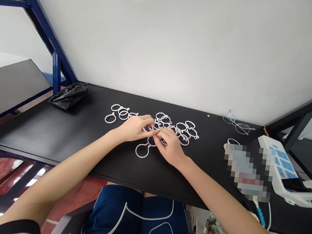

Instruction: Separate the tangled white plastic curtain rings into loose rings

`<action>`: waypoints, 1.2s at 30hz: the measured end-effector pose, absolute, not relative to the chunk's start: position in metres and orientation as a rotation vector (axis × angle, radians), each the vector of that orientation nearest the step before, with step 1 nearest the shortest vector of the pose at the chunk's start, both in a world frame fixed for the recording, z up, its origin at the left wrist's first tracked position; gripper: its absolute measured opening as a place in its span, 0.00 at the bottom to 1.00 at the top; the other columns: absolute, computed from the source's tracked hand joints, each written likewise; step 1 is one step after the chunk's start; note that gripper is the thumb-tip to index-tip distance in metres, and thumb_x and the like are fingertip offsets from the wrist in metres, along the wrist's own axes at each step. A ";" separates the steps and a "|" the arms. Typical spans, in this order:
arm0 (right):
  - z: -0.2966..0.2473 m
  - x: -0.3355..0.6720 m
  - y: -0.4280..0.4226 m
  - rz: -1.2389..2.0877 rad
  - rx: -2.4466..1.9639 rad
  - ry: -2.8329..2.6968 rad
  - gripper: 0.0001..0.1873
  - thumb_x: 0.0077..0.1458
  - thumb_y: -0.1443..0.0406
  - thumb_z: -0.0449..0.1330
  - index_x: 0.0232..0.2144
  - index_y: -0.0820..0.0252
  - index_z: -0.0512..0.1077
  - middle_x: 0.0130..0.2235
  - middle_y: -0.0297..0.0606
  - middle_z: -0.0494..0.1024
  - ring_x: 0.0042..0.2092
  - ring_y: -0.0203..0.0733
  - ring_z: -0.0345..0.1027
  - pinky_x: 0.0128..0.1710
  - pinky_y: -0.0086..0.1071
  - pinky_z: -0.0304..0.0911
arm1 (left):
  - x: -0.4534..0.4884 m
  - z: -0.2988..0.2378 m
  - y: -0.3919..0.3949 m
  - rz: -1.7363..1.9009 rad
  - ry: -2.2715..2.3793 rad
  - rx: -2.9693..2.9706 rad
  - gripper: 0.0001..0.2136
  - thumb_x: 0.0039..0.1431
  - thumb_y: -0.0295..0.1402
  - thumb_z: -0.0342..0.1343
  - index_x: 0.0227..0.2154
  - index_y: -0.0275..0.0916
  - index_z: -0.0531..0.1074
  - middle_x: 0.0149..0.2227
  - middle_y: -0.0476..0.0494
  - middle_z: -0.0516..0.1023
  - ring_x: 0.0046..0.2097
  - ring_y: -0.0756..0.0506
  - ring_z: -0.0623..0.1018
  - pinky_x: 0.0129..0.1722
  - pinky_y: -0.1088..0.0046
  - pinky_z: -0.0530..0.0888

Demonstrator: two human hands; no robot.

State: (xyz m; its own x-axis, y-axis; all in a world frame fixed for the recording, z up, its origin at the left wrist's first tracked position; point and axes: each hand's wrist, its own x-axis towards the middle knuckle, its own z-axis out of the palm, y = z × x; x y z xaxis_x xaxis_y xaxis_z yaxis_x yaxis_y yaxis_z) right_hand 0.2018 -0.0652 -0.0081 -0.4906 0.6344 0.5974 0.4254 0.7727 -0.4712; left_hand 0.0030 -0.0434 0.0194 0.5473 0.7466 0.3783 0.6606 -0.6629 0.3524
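White plastic curtain rings [110, 118] with small eyelets lie in a loose spread across the black tabletop. My left hand [137, 127] is closed, its thumb and fingers pinched at the middle of the spread. Meeting it fingertip to fingertip, my right hand [170, 146] is also closed in a pinch. A white curtain ring [149, 140] shows partly below the joined fingertips; the fingers cover the rest of it. Just in front of my hands lies another curtain ring [141, 156]. More rings [189, 125] overlap to the right, beyond my right hand.
A black plastic bag [69, 96] sits at the table's back left. Eyeglasses [242, 128] lie at the back right. Nearer on the right are a pixelated flat object [247, 175] and a white power strip [282, 164] with cables. Blue metal frame bars [45, 29] slant up at left.
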 end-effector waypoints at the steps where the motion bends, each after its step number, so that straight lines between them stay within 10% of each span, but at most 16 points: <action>1: -0.008 0.202 -0.065 0.330 -0.784 -2.164 0.09 0.62 0.68 0.53 0.28 0.57 0.65 0.32 0.37 0.73 0.36 0.41 0.63 0.40 0.37 0.62 | 0.003 0.020 -0.044 0.755 1.201 2.622 0.15 0.64 0.46 0.49 0.35 0.37 0.68 0.33 0.47 0.72 0.29 0.52 0.71 0.29 0.77 0.65; 36: 0.001 0.204 -0.069 0.341 -0.501 -2.467 0.11 0.52 0.59 0.67 0.35 0.58 0.74 0.36 0.40 0.78 0.44 0.45 0.70 0.51 0.45 0.63 | 0.002 0.016 -0.041 0.692 1.276 2.691 0.12 0.66 0.40 0.46 0.35 0.38 0.70 0.36 0.47 0.69 0.26 0.53 0.67 0.26 0.77 0.62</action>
State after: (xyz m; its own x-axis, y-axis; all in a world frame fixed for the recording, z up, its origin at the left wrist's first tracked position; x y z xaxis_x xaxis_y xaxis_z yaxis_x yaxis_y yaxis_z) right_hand 0.2036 -0.0690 0.0008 -0.7538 0.4255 0.5007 0.2737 0.8961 -0.3494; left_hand 0.0019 -0.0409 0.0165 0.5501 0.7521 0.3628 0.7142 -0.6489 0.2623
